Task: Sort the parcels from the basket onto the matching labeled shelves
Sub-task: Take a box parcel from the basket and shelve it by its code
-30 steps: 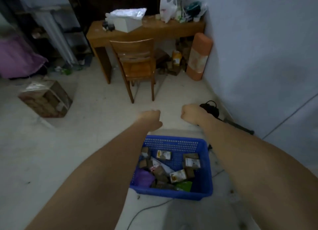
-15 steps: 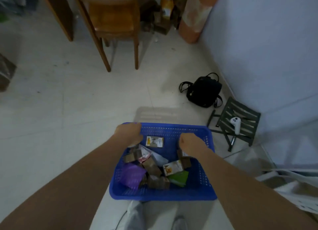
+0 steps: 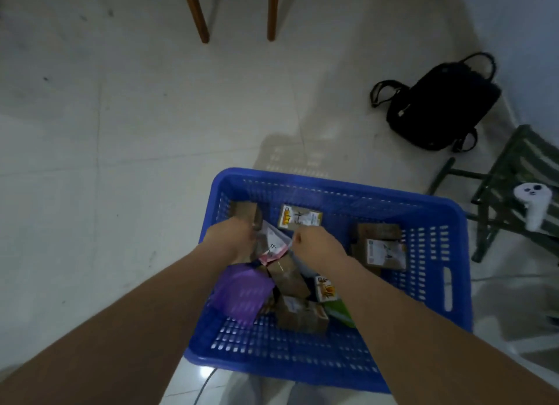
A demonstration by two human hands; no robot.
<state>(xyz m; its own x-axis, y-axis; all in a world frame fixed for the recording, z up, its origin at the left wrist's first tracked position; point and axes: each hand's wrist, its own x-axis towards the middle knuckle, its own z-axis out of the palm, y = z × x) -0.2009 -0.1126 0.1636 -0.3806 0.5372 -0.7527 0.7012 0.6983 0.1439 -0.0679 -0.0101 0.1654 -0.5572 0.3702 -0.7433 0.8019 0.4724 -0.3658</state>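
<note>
Between both hands, inside the basket [image 3: 338, 189], the pink pouch [image 3: 273, 243] is pinched by left hand [image 3: 234, 241] and right hand [image 3: 314, 243], probably to read its label.

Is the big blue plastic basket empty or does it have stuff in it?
It has stuff in it. The blue plastic basket holds many parcels: brown cardboard boxes, a purple plastic bag and a white-and-pink pouch.
</note>
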